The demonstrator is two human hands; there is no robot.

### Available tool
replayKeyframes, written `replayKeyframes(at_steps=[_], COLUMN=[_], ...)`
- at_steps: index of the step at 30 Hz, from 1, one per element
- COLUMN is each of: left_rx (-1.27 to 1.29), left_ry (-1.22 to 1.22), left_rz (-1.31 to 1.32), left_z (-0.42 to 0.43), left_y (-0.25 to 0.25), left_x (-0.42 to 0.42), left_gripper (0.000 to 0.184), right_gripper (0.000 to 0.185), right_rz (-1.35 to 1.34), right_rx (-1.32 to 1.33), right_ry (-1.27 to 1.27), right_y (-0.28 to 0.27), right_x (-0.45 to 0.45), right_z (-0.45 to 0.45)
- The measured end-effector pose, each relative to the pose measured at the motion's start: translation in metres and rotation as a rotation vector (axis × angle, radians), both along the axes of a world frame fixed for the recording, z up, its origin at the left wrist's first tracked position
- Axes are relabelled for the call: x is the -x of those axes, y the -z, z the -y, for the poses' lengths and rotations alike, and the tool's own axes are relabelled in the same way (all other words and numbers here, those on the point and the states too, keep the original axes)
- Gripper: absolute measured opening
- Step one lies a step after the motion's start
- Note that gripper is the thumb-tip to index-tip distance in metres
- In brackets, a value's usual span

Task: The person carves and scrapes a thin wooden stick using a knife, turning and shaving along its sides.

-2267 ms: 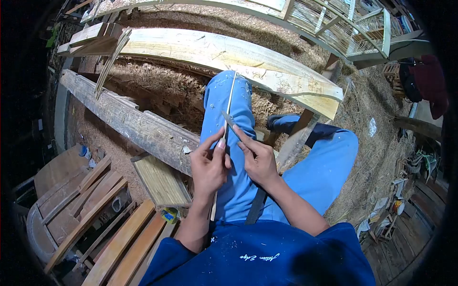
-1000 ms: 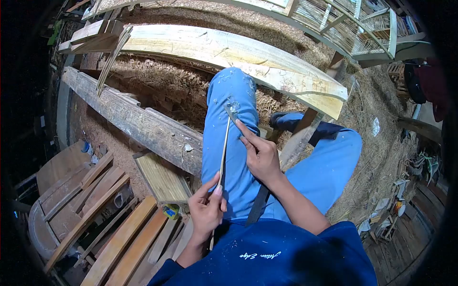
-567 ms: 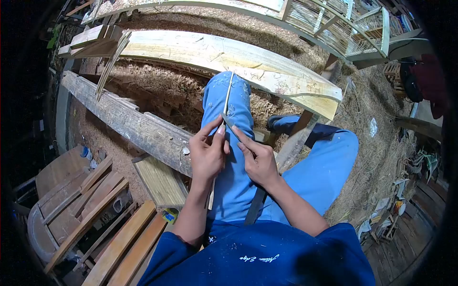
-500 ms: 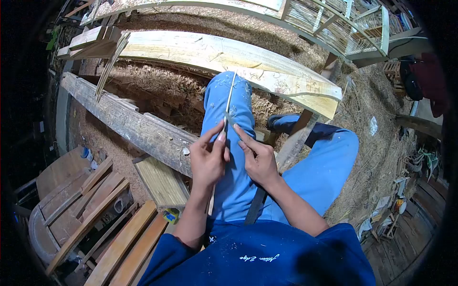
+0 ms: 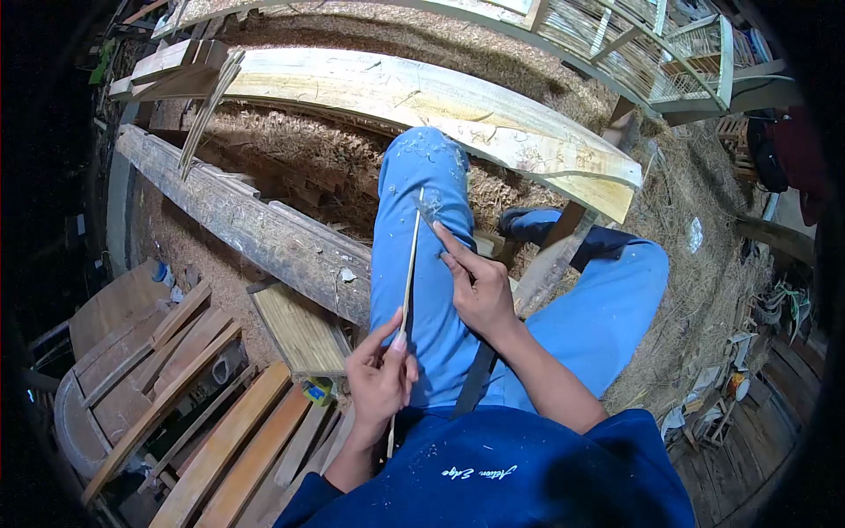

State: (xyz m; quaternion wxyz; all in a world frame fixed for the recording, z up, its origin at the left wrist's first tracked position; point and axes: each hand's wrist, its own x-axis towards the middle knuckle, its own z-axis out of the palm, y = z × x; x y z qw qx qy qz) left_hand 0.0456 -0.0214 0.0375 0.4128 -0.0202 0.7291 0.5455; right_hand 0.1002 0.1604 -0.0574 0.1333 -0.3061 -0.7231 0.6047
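In the head view, my left hand pinches a thin, pale strip of bamboo or wood between thumb and fingers. The strip runs up along my blue-trousered thigh, and its lower end passes below the hand. My right hand is closed around a knife, whose small grey blade meets the strip near its upper tip. A long dark handle extends back under my right forearm. Pale shavings cling to the knee.
A pale plank bench crosses beyond my knee, and a weathered beam lies to the left. A bundle of thin sticks leans across both. Planks lie at lower left; shavings cover the ground.
My left hand has slid down toward my body, drawing the strip back with it. The right hand with the knife has stayed nearly in place, so the hands are farther apart.
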Motion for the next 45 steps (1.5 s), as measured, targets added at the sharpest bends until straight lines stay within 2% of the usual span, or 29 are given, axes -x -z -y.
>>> replayKeyframes(at_steps=[7, 9, 16, 20, 22, 26, 28, 30, 32, 36, 38, 39, 45], left_rx=[-0.080, -0.073, -0.067, -0.025, 0.002, 0.028, 0.032, -0.016, -0.004, -0.040, -0.071, -0.076, -0.085], left_ry=[0.049, 0.056, 0.074, 0.038, 0.027, 0.022, 0.044, -0.002, -0.005, 0.036, 0.053, 0.057, 0.092], left_rz=[-0.075, -0.006, -0.052, -0.025, -0.015, -0.007, -0.018, 0.043, 0.057, -0.008, -0.029, -0.033, -0.022], left_z=[-0.080, -0.091, -0.061, -0.031, -0.026, -0.011, 0.000, 0.006, -0.002, -0.044, -0.062, -0.068, -0.064], left_y=[0.028, 0.033, 0.027, 0.013, 0.006, -0.004, -0.007, -0.007, -0.004, 0.011, 0.020, 0.022, 0.028], left_x=[0.058, 0.067, 0.040, 0.024, 0.020, -0.003, -0.013, -0.015, -0.009, 0.026, 0.044, 0.051, 0.050], left_gripper=[0.039, 0.038, 0.038, 0.038, 0.039, 0.039, 0.039, 0.040, 0.040, 0.040, 0.039, 0.039, 0.041], right_gripper=[0.046, 0.046, 0.048, 0.049, 0.050, 0.055, 0.056, 0.056, 0.051, 0.052, 0.054, 0.055, 0.057], right_rz=[-0.053, -0.060, -0.045, -0.045, 0.143, 0.105, -0.054, -0.017, -0.019, -0.070, 0.047, 0.018, 0.003], right_rx=[-0.015, -0.033, -0.037, -0.105, -0.142, -0.191, -0.149, -0.131, -0.127, -0.151, -0.143, -0.160, -0.167], right_ry=[-0.016, -0.001, 0.073, 0.019, -0.090, -0.051, 0.048, 0.027, 0.044, 0.018, -0.067, -0.062, 0.007], right_y=[-0.002, 0.000, -0.001, -0.005, -0.013, 0.002, 0.006, 0.001, 0.002, 0.001, -0.008, -0.006, 0.000], right_x=[-0.007, -0.008, -0.007, -0.009, -0.010, -0.006, 0.000, -0.002, -0.003, -0.009, -0.013, -0.015, -0.013], right_z=[0.005, 0.003, 0.005, 0.007, 0.009, 0.010, 0.003, 0.002, 0.003, 0.007, 0.008, 0.011, 0.011])
